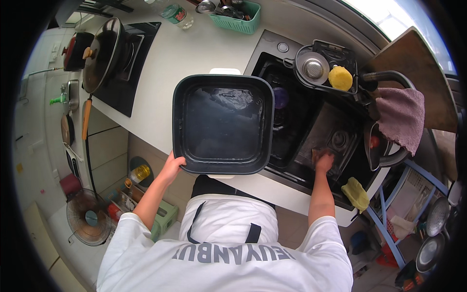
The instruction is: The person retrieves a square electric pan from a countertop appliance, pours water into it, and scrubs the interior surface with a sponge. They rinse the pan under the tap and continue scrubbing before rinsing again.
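My left hand grips the near left corner of a square dark pan with white side handles; its inside looks wet and shiny. The pan is over the white counter and overlaps the left edge of the black sink. Down in the sink's right part, my right hand touches a brownish cloth or scouring pad, near a round drain. Its fingers are partly hidden, so the grip is unclear. A purple round thing lies in the left part of the sink.
A rack at the sink's back holds a metal strainer and a yellow sponge. A pink towel hangs by the faucet; a yellow-green cloth lies on the front edge. Leftward are a cooktop and glass lid.
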`<action>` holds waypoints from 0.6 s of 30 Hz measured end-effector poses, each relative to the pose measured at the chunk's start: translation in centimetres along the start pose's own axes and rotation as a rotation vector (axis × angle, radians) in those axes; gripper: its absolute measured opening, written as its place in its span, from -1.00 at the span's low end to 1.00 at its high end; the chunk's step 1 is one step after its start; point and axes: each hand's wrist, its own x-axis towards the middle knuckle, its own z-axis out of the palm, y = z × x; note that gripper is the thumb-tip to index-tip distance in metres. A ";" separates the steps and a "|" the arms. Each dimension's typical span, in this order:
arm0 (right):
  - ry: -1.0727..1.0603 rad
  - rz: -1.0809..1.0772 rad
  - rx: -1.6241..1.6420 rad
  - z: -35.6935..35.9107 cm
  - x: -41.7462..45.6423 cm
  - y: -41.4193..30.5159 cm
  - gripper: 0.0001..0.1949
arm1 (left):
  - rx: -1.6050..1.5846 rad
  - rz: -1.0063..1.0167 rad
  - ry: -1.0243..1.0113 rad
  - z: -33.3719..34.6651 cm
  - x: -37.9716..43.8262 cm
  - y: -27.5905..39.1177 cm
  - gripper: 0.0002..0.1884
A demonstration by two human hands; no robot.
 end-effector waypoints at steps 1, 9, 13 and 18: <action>-0.033 -0.047 -0.010 -0.4 -0.1 -0.2 -0.59 | 0.032 -0.001 -0.004 -0.4 0.3 -0.4 -0.37; 0.027 -0.037 0.501 -4.8 -0.6 -1.7 -0.65 | 0.087 0.083 -0.043 -1.8 2.4 -1.6 -0.18; 0.217 0.055 0.413 -9.5 -1.9 -2.4 -0.57 | 0.061 0.090 -0.092 -2.9 3.9 -2.6 -0.18; 0.293 0.140 0.306 -14.9 -4.5 -3.9 -0.35 | 0.079 0.080 -0.072 -3.7 3.8 -1.1 -0.29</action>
